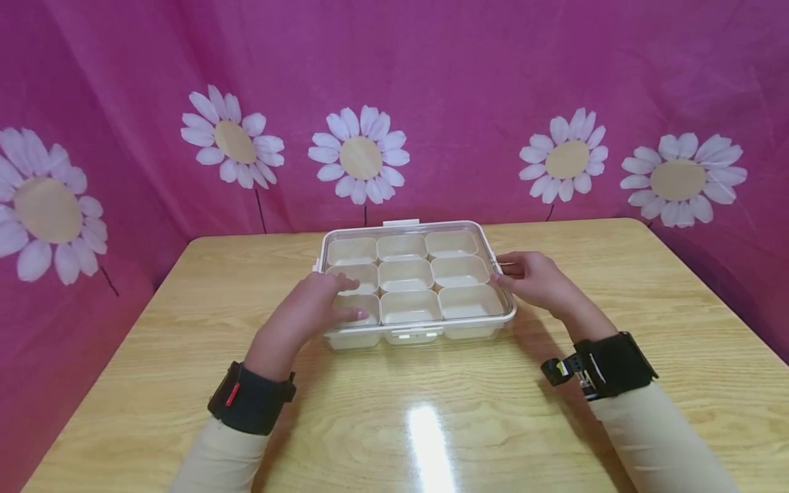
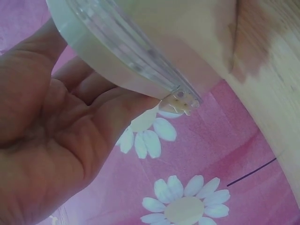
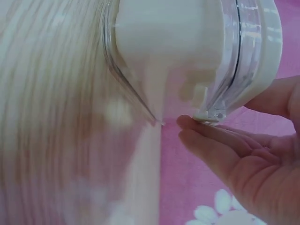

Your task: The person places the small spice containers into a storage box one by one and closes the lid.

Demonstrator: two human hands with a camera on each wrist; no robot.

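A clear box with a white-rimmed transparent lid sits on the table, holding several cream cups in rows. At the box's left side, my left hand lays its thumb over the lid. In the left wrist view its other fingers reach the side clip. My right hand grips the right edge, thumb near the lid rim. The right wrist view has those fingertips touching the right side clip. Whether the side clips are fastened cannot be told.
The wooden table extends around the box, with a bright light reflection near its front. Behind it hangs a pink curtain printed with white daisies. A front clip and a back clip show on the lid.
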